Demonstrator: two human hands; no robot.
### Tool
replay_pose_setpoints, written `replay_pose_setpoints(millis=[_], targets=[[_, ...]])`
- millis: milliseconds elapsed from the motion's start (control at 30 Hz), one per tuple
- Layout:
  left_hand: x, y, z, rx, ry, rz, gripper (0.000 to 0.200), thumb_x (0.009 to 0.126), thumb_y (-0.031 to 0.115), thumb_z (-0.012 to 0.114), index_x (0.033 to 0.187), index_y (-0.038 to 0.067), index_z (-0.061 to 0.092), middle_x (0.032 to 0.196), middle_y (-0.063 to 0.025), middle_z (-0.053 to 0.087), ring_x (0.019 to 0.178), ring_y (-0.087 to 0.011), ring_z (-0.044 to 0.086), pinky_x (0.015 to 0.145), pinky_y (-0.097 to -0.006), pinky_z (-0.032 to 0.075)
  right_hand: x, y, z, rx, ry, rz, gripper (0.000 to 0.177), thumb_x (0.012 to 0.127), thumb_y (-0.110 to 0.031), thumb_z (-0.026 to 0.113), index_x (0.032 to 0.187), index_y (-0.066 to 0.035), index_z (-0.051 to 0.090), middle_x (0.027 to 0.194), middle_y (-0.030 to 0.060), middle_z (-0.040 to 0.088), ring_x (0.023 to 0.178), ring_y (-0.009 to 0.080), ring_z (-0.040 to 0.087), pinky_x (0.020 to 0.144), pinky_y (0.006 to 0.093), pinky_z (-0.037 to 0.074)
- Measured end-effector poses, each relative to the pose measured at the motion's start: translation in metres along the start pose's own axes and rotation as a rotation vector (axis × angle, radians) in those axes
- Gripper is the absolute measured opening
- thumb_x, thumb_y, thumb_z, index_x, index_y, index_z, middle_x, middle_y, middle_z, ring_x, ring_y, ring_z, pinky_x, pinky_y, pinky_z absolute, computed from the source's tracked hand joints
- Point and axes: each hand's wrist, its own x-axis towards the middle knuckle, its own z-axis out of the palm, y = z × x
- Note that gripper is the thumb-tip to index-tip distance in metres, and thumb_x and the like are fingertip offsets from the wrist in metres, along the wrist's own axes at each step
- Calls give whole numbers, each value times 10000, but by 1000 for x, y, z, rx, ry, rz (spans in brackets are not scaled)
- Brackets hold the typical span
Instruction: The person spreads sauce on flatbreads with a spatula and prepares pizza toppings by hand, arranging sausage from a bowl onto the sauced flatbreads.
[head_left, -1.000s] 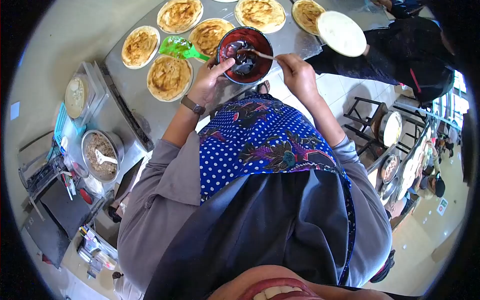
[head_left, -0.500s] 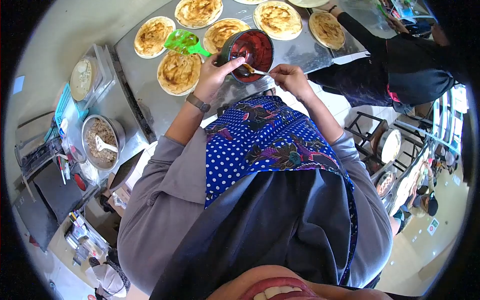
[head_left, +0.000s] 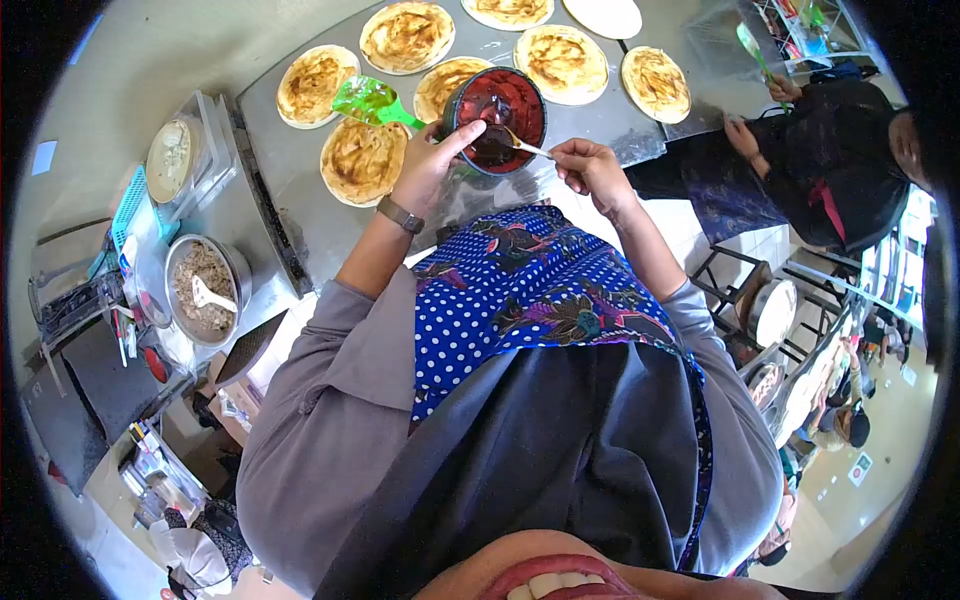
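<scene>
My left hand [head_left: 430, 168] is wrapped around the side of a dark bowl [head_left: 545, 112], its thumb over the rim. A green spatula [head_left: 368, 100] smeared with brown sauce sticks out to the left from the same hand. The bowl is tilted toward me and has dark red-brown sauce inside. In my right hand [head_left: 596, 178], the handle of a small spoon [head_left: 530, 148] is pinched, with the spoon's head down in the sauce. Just beyond and left of the bowl lie round flatbreads [head_left: 364, 160] spread with brown sauce; one [head_left: 448, 88] is partly hidden behind the bowl.
More sauced flatbreads [head_left: 560, 64] and a plain pale round [head_left: 604, 14] lie on the metal table [head_left: 270, 150]. At right stands a co-worker [head_left: 830, 170] holding a green-handled utensil [head_left: 752, 48]. To the left are a metal bowl [head_left: 240, 275] of chopped filling and a plastic container [head_left: 208, 150].
The co-worker's arm has drawn back from the far flatbread toward their body. The view has shifted slightly. My hands still hold the bowl, spatula and spoon, and the spoon remains in the sauce.
</scene>
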Motion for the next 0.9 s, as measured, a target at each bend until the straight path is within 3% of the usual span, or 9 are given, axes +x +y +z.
replay_pose_setpoints(millis=[200,433,500,767,833,900], targets=[[15,-2,-4,-5,-13,-27,583,792,372,719,1174,-28,538,1033,-84,639,879,-118,638,748,-257,512,9,-2,-11,177,-70,122,114,886,-81,555,957,7,574,677,15,533,452,53,381,393,180,260],[63,0,22,-128,3,-59,468,823,299,698,1177,25,562,1080,-63,641,901,-134,647,750,-276,536,36,-22,-49,271,-76,100,164,864,-29,496,998,45,554,689,55,540,450,69,407,389,183,283],[86,1,36,-108,68,-88,542,749,333,775,1109,-8,558,1014,-52,632,844,-118,631,663,-254,510,50,-36,-70,266,-85,82,162,877,-45,502,1004,41,554,692,51,541,453,66,409,389,184,282],[195,31,115,-146,73,-56,473,726,343,795,1015,25,597,973,-43,630,842,-111,613,671,-271,498,122,-115,-177,199,20,-65,152,880,-101,565,987,7,565,674,14,537,477,61,434,411,184,282],[228,32,133,-104,210,-19,448,719,345,799,989,40,612,938,-32,639,831,-111,615,666,-270,497,145,-131,-203,148,111,-127,130,877,-108,576,949,0,581,667,12,542,480,67,443,423,182,295],[260,25,139,-113,222,7,464,708,358,800,1007,55,617,933,-31,649,808,-124,624,670,-274,499,169,-143,-226,112,121,-155,124,881,-113,574,912,6,590,674,20,559,486,78,462,437,192,330]])
